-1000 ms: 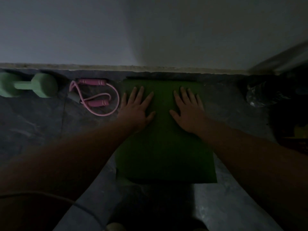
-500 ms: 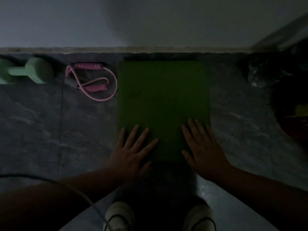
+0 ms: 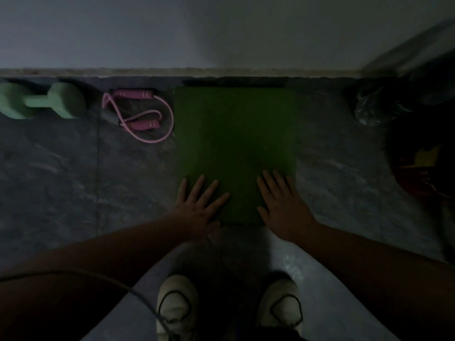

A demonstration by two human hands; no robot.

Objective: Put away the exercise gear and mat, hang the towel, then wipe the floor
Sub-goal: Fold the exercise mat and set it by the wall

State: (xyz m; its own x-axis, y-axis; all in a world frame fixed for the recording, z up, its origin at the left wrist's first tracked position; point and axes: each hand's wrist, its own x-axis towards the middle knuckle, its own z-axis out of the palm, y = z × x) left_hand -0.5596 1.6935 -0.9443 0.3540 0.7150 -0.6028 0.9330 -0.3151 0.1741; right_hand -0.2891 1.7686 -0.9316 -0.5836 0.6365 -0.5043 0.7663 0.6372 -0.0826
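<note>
A green mat (image 3: pixel 235 143) lies flat on the dark floor, its far edge against the wall. My left hand (image 3: pixel 199 210) rests flat on the mat's near left corner, fingers spread, holding nothing. My right hand (image 3: pixel 283 207) lies flat on the near right corner, fingers also apart. A pink skipping rope (image 3: pixel 140 114) lies coiled just left of the mat. Further left, a pale green dumbbell (image 3: pixel 41 100) sits by the wall.
The room is very dim. The wall's base (image 3: pixel 221 71) runs along the mat's far side. A dark bundle (image 3: pixel 371 107) and a dark container with something yellow (image 3: pixel 423 158) stand at the right. My two white shoes (image 3: pixel 177 306) are below the mat. A thin cable (image 3: pixel 123 289) crosses lower left.
Both hands have slid from the mat's far end back to its near edge. The view tilted downward, bringing my shoes into sight.
</note>
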